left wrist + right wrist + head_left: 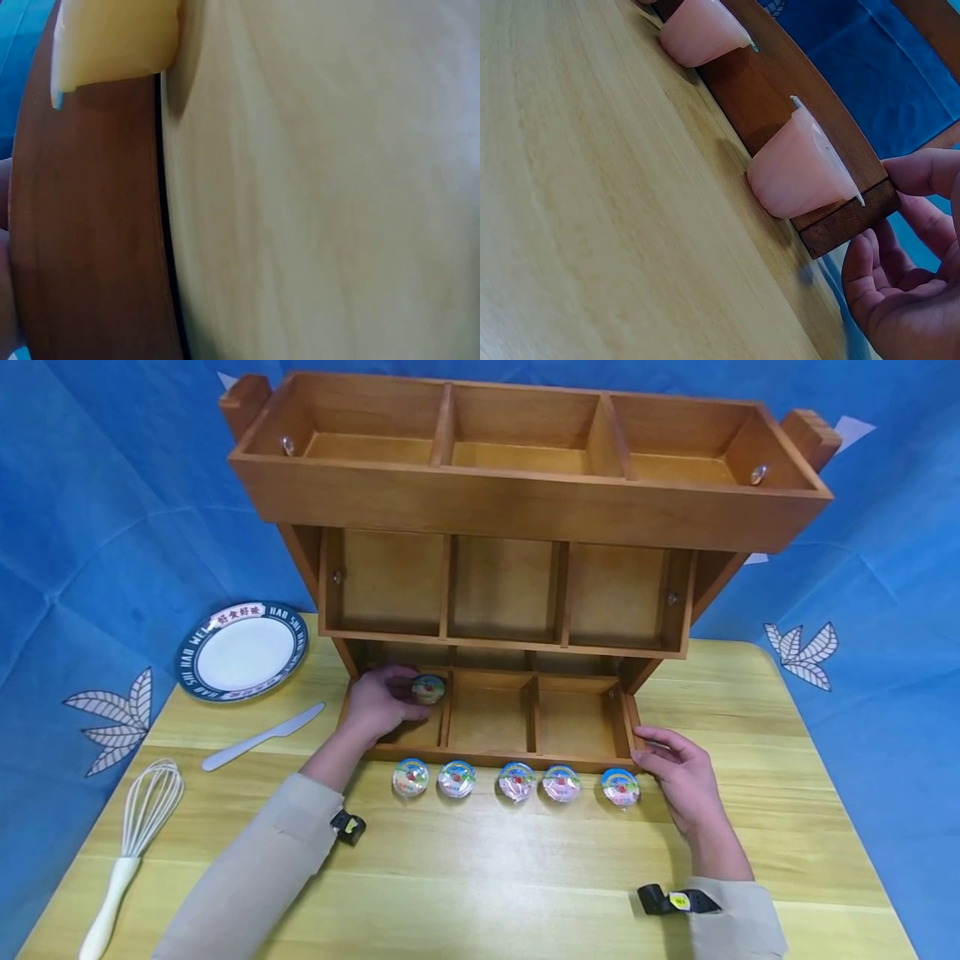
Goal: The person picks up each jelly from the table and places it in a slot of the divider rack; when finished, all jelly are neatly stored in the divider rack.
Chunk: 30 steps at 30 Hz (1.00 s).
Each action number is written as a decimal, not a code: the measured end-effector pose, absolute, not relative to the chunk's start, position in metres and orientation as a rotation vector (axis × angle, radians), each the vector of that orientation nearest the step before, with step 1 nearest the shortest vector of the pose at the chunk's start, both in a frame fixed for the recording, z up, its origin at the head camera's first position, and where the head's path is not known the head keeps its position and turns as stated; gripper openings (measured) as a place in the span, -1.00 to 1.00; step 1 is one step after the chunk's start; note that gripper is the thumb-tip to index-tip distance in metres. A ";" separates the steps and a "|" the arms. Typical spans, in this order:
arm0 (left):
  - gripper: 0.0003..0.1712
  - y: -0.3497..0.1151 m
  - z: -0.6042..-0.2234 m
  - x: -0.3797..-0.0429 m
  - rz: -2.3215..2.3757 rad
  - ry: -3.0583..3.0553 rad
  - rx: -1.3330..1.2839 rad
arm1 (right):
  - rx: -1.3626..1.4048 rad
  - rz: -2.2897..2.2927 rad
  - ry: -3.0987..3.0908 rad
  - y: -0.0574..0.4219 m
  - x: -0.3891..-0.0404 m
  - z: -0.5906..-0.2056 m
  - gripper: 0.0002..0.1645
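Note:
A three-tier wooden rack with divided trays stands at the back of the table. My left hand reaches into the left compartment of the bottom tray, thumb and fingers about a jelly cup with a printed lid. At the tray's front right corner, my right hand pinches the wood; the right wrist view shows the thumb against its edge. Several jelly cups stand in a row before the rack. One yellow cup and a pink cup appear in the wrist views.
Left of the rack lie a dark-rimmed white plate and a pale plastic knife. A whisk lies near the left table edge. Blue cloth hangs behind the table. The rack's top tray overhangs the lower ones.

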<state>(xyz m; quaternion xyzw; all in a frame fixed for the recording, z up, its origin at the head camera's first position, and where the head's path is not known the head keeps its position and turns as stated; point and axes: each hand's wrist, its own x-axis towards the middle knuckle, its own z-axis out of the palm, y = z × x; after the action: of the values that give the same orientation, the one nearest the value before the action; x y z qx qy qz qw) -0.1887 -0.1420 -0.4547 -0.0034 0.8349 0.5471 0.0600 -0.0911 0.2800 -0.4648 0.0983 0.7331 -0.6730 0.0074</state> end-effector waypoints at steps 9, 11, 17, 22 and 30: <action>-0.31 -0.145 -0.444 -0.173 1.494 2.713 0.119 | 0.310 -2.069 2.316 0.280 -0.090 -0.465 -0.51; -0.31 -0.146 -0.441 -0.168 1.518 2.724 0.134 | 0.297 -2.080 2.315 0.280 -0.091 -0.465 -0.51; -0.33 -0.146 -0.432 -0.147 1.628 2.734 0.169 | 0.298 -2.116 2.300 0.280 -0.091 -0.465 -0.53; -0.38 -0.146 -0.427 -0.125 1.670 2.802 0.205 | 0.303 -2.063 2.343 0.280 -0.091 -0.465 -0.51; -0.43 -0.144 -0.422 -0.096 1.733 2.864 0.256 | 0.312 -2.045 2.353 0.280 -0.091 -0.465 -0.51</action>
<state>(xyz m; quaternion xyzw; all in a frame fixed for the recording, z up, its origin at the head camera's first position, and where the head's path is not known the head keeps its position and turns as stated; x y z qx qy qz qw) -0.0956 -0.1437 -0.4218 0.0759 0.8480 0.5132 -0.1079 -0.0910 0.2795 -0.4646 0.0996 0.7511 -0.6526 0.0044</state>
